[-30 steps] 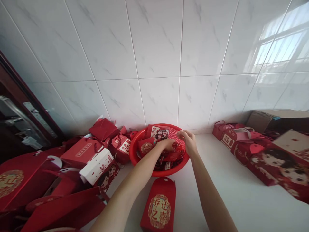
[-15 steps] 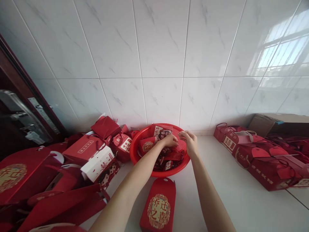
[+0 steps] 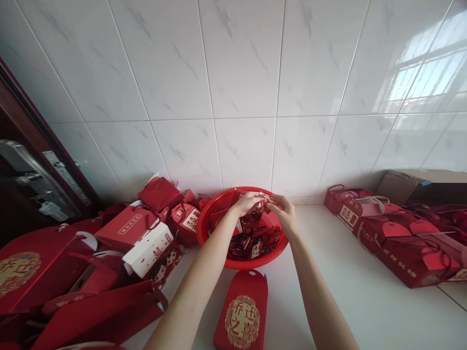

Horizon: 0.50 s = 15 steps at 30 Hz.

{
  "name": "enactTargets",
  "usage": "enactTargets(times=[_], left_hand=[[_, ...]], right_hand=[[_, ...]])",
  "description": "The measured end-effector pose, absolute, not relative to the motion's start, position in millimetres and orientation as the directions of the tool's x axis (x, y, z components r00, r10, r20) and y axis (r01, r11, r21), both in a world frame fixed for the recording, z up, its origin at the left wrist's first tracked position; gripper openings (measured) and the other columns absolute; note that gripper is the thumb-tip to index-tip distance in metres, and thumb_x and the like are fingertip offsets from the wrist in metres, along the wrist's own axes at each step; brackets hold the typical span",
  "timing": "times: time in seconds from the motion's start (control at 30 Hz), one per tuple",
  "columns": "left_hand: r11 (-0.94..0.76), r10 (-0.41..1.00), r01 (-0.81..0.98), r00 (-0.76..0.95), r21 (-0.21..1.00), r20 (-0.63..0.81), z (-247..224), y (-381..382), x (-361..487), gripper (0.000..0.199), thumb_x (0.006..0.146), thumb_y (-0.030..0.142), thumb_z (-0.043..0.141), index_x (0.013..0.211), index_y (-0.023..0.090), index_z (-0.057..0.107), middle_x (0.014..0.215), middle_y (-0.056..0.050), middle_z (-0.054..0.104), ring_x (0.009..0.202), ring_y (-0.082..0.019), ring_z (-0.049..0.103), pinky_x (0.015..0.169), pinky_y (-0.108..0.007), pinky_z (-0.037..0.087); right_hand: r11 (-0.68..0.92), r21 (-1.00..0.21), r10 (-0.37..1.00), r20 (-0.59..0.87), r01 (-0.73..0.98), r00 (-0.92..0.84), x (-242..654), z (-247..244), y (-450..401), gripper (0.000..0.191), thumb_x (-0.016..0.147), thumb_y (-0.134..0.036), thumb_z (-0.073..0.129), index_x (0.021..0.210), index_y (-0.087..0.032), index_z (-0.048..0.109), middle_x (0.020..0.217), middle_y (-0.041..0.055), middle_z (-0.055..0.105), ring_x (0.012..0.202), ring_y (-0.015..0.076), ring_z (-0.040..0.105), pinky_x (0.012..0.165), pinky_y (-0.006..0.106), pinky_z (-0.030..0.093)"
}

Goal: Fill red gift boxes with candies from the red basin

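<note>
A red plastic basket [image 3: 242, 264] stands against the tiled wall, holding many small red wrapped packets [image 3: 257, 247]. Over its back part, my left hand [image 3: 249, 202] and my right hand [image 3: 284, 212] are close together. Between their fingertips is a small red and white packet [image 3: 261, 204], gripped from both sides. Its details are partly hidden by the fingers. In front of the basket lies a red box with a round gold emblem [image 3: 241, 313], untouched by either hand.
Red gift boxes [image 3: 122, 226] and a white one [image 3: 149, 248] pile up at the left, beside a dark door with a metal handle [image 3: 27, 167]. More red boxes [image 3: 406, 253] line the right side, near an open cardboard box [image 3: 399, 187].
My left hand has risen from the packets in the basket toward my right hand. A small packet now shows between them. The view has shifted slightly.
</note>
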State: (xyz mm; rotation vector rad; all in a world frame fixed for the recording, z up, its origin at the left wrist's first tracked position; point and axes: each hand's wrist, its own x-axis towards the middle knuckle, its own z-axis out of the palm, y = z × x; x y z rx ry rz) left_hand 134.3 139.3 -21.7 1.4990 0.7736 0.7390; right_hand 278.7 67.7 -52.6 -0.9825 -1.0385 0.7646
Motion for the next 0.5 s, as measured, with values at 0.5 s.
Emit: enactTargets(times=[0.5], left_hand=[[-0.011,0.871,-0.019,0.491,1.000,0.019,-17,131,138,0.025,0.079,0.039,0.075,0.081,0.015,0.069,0.075,0.000,0.068,0.059,-0.010,0.057,0.056,-0.023,0.044]], right_hand=[[0.390,-0.921,0.888,0.372,-0.012,0.271,278,-53,69,0.034,0.061,-0.030,0.077,0.094,-0.022,0.072,0.101,0.0058,0.075,0.078,0.0195,0.067,0.074,0.035,0.055]])
